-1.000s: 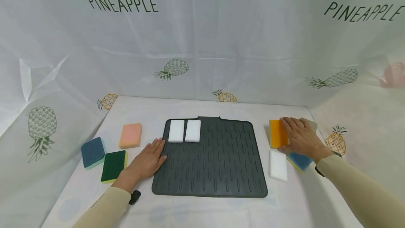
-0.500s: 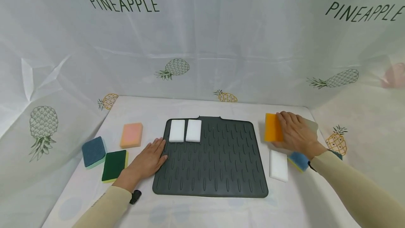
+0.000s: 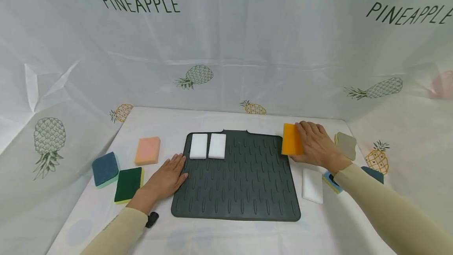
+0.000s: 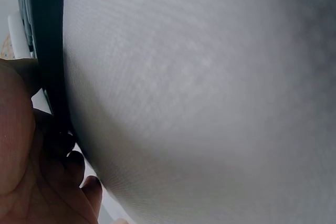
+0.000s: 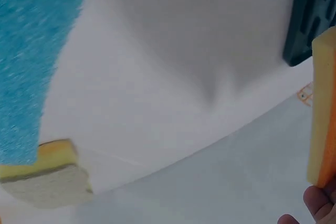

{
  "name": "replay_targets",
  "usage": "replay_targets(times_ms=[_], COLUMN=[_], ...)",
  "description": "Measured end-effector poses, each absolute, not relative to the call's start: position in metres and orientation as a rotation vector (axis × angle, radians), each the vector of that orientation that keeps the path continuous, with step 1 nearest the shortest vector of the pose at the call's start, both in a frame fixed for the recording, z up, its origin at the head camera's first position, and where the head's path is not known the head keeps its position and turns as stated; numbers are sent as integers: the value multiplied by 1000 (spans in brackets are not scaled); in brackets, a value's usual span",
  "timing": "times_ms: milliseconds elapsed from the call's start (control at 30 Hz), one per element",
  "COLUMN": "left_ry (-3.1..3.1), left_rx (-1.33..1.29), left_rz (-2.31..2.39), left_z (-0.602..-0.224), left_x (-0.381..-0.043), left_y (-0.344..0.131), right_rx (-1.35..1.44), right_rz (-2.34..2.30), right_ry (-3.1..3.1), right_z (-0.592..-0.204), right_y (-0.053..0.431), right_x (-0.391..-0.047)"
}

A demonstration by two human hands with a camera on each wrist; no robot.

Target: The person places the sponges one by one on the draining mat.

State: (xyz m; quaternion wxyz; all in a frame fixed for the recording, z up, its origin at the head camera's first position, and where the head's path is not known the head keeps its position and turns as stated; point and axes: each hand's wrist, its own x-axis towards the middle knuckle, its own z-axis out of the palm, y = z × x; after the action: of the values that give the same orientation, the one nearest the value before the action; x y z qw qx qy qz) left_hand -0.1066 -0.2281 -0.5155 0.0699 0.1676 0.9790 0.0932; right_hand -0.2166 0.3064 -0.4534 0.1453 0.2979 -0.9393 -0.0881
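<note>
My right hand (image 3: pixel 315 143) grips an orange sponge (image 3: pixel 292 139) above the table by the dark mat's upper right corner. In the right wrist view this sponge (image 5: pixel 322 114) shows a yellow layer and an orange one, with fingertips (image 5: pixel 317 203) at its lower end. My left hand (image 3: pixel 165 180) lies flat, its fingertips resting on the left edge of the ridged dark grey mat (image 3: pixel 237 192). Two white sponges, the left one (image 3: pixel 198 146) and the right one (image 3: pixel 217 146), lie side by side in the mat's upper left corner. Shade hides part of the left fingers in the left wrist view.
Left of the mat lie a pink-orange sponge (image 3: pixel 147 150), a blue sponge (image 3: pixel 105 169) and a dark green sponge (image 3: pixel 128 185). To the right are a white sponge (image 3: pixel 312 186), a grey-beige sponge (image 3: pixel 345 145), a blue-yellow sponge (image 3: pixel 330 183) and a dark blue sponge (image 3: pixel 373 174).
My right hand has lifted the orange sponge and carried it left to the mat's upper right corner, uncovering the grey-beige sponge. The left hand stays where it was.
</note>
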Motion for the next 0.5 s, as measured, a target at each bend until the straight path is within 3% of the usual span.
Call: replay_targets(times_ms=[500], left_ry=[2947], left_rx=[518], left_rz=[288], left_z=[-514], left_x=[-106], left_y=[-227], right_rx=[915], right_rz=[-125], right_ry=[-2822], right_z=[-454], right_y=[251], right_x=[-225])
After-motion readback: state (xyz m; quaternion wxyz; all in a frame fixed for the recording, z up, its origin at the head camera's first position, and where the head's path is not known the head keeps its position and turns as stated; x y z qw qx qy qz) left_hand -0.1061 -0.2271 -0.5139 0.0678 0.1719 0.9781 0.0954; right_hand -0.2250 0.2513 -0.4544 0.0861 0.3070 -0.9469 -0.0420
